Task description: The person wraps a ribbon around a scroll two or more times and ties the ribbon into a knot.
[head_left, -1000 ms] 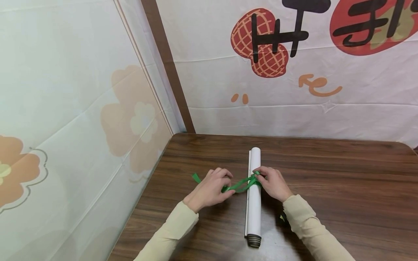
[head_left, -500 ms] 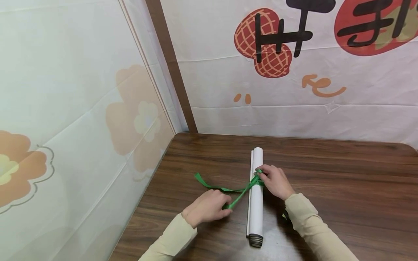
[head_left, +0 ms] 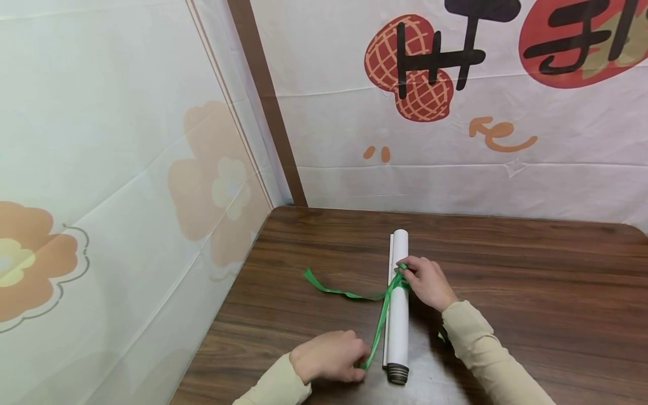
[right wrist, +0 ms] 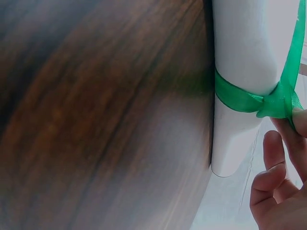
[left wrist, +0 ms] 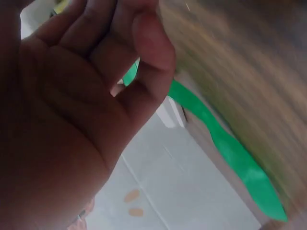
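Observation:
A long white paper roll (head_left: 400, 326) lies on the table, its dark inner layers showing at the near end. Green ribbon (head_left: 379, 326) circles its middle and is knotted on top. Thumb and fingers of my right hand (head_left: 430, 286) pinch the ribbon beside the knot; the right wrist view shows the ribbon band (right wrist: 237, 97) snug around the roll. My left hand (head_left: 331, 355), left of the roll's near end, pinches one strand drawn toward me. The other ribbon tail (head_left: 324, 288) lies loose to the left. In the left wrist view, the fingers partly hide the ribbon (left wrist: 230, 148).
The wood-grain table (head_left: 531, 292) extends to the right and behind the roll. A small dark object (head_left: 443, 336) is partly covered by the right sleeve. Printed white cloth walls (head_left: 334, 185) stand along the table's back and left.
My left hand has moved toward me, drawing one ribbon strand from sideways to nearly along the roll. The other tail has come free on the table. My right hand stays at the knot.

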`<state>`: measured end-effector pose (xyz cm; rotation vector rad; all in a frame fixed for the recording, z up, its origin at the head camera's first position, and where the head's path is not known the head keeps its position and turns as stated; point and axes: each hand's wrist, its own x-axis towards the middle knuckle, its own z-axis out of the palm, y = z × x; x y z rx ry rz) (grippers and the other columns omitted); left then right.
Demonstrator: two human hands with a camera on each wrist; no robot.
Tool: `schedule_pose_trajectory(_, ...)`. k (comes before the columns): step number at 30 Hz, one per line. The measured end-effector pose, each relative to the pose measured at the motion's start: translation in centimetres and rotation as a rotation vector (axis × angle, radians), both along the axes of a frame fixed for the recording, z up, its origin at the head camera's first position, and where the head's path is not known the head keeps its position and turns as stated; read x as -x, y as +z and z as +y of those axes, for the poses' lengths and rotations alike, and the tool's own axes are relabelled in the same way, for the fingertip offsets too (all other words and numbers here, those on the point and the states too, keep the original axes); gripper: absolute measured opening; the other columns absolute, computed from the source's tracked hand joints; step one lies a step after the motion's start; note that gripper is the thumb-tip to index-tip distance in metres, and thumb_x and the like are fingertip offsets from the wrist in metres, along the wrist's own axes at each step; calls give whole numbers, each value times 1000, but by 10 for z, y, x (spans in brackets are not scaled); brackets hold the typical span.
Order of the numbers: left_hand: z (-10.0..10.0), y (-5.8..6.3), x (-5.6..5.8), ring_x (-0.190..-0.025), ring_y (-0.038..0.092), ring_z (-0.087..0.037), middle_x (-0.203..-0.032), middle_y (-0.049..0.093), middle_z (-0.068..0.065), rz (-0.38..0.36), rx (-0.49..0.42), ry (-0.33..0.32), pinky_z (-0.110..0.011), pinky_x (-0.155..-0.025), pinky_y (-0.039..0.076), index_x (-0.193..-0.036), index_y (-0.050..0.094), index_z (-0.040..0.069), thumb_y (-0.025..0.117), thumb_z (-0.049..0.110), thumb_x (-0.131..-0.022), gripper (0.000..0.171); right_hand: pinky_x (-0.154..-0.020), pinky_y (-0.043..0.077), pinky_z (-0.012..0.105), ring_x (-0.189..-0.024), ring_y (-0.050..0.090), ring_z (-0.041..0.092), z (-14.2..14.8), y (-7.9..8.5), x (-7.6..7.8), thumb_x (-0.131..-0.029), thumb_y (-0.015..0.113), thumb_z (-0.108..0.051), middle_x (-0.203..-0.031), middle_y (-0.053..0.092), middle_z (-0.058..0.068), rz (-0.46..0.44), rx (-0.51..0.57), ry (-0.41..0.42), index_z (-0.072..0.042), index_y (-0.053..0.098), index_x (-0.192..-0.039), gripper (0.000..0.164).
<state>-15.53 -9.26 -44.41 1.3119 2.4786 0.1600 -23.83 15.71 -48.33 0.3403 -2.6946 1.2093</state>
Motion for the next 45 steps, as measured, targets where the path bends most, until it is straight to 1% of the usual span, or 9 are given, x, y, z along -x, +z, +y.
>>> schedule_pose_trajectory(8,6,-4,-14,-45,32,1,-52,37,15,-73,46,-46,-16,-41,29,-62,50,22,69,25,-84,30,-65,48,30,-78,60,14,-1,0,-1,-95,60,-12,-99,68,9,-11,-11,-6,-9,70,-112,20)
schedule_pose_trajectory(17,9,-7,-22,-46,31,1,-52,36,15,29,42,-145,-14,-42,27,-61,48,23,71,26,-80,30,-63,47,28,-76,58,12,-2,1,-1,-95,60,-12,-98,67,8,-14,-16,3,-10,70,-112,20)
schedule_pose_trajectory(20,12,-7,-24,-46,30,1,-53,35,15,23,41,-200,-13,-42,26,-62,50,22,71,25,-82,29,-62,46,27,-75,58,12,-2,1,-1,-95,59,-12,-98,67,8,-10,-17,4,-10,70,-112,20)
schedule_pose_trajectory(24,17,-6,-29,-48,33,4,-56,40,16,80,35,-277,-11,-43,27,-67,54,24,68,24,-84,23,-62,46,27,-74,58,11,-2,0,-1,-95,60,-12,-96,67,7,-1,-21,0,-10,70,-111,19)
schedule_pose_trajectory(28,22,-5,-34,-49,37,7,-57,48,18,162,40,-297,-12,-43,29,-69,57,26,65,27,-88,20,-62,45,27,-73,56,11,-2,0,-1,-95,61,-13,-93,67,6,13,-27,-2,-10,71,-110,18)
schedule_pose_trajectory(32,29,-5,-39,-47,37,7,-56,50,17,182,27,-307,-13,-42,28,-68,57,27,64,26,-86,19,-61,44,27,-72,55,11,-2,0,0,-95,61,-12,-91,66,5,17,-32,0,-11,71,-109,18)
schedule_pose_trajectory(36,37,-4,-41,-47,39,8,-57,52,19,196,15,-359,-12,-43,28,-70,57,28,65,29,-84,15,-61,44,27,-72,54,11,-2,0,0,-95,60,-12,-90,65,5,19,-35,2,-11,71,-109,18)
schedule_pose_trajectory(41,48,-5,-45,-52,43,12,-64,55,24,217,7,-426,-10,-46,33,-78,62,33,64,33,-87,9,-61,44,27,-73,54,11,-2,0,0,-95,60,-11,-92,66,5,20,-31,12,-10,71,-109,18)
schedule_pose_trajectory(45,57,-8,-46,-65,48,12,-76,58,24,268,-12,-497,-6,-56,36,-90,65,34,59,36,-92,7,-61,44,26,-73,55,12,-3,0,-1,-95,59,-11,-94,69,4,20,-17,17,-10,71,-109,18)
